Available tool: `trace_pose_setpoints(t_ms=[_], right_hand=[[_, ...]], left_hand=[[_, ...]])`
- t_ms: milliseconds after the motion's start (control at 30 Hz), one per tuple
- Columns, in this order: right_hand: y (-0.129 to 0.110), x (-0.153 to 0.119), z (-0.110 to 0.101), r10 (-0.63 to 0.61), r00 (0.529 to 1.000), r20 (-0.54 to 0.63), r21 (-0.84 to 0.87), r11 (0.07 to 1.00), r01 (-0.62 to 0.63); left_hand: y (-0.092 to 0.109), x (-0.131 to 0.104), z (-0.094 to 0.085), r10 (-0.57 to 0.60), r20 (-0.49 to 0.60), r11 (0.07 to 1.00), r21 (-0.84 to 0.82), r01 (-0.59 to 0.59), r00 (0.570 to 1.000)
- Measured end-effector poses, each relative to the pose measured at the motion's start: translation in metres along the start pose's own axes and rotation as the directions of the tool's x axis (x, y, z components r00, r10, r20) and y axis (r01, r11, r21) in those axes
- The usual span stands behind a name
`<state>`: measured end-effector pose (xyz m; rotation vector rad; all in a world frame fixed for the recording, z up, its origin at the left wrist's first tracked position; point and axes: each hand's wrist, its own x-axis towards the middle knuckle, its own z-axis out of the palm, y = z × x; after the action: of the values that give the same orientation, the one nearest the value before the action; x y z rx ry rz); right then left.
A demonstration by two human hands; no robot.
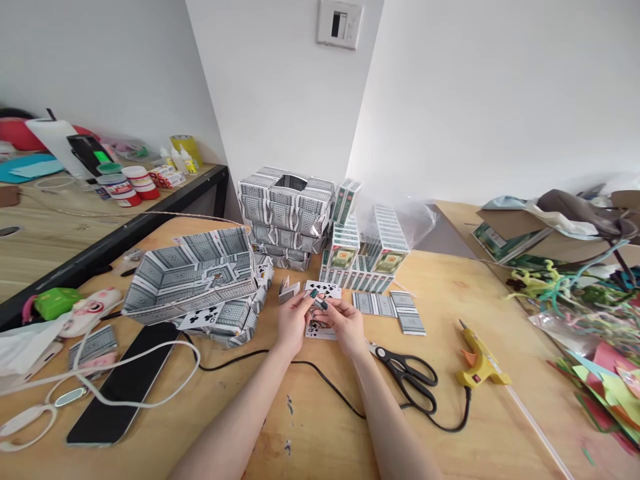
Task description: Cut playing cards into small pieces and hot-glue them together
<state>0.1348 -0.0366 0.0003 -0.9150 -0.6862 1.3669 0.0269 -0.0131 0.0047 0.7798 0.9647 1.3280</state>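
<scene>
My left hand point(294, 323) and my right hand point(347, 324) meet at the middle of the table, fingertips pinched together on a small playing card, mostly hidden by the fingers. Right behind them show face-up playing cards point(327, 288), one with spades. A folded card point(289, 292) stands beside my left hand. To the right lie several joined cards point(385, 305), patterned backs up. Black-handled scissors point(407, 373) rest near my right wrist. On the left, an open tray made of cards point(190, 267) leans tilted on another card-covered piece point(240, 317).
Behind stand a card-covered box point(286, 207) with a top opening and stacked card packs point(385, 240). A yellow glue gun point(480, 360) lies right, its black cord crossing under my arms. A phone point(125, 387) and white cable are left; coloured paper scraps point(613, 383) are far right.
</scene>
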Motion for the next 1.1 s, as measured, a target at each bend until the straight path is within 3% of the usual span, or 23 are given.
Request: trace_pose_setpoints(t_ms=[567,1100], right_hand=[[-0.0003,0.0006,-0.0013,0.063,0.998,-0.001,0.02,0.998,-0.063],[-0.0012,0.001,-0.0036,0.064,0.998,-0.024,0.007,0.998,-0.064]], left_hand=[[0.0048,-0.003,0.0033,-0.07,0.05,0.995,0.077,0.066,0.996],[0.002,-0.0054,0.0045,-0.061,0.093,0.992,0.119,0.05,0.994]])
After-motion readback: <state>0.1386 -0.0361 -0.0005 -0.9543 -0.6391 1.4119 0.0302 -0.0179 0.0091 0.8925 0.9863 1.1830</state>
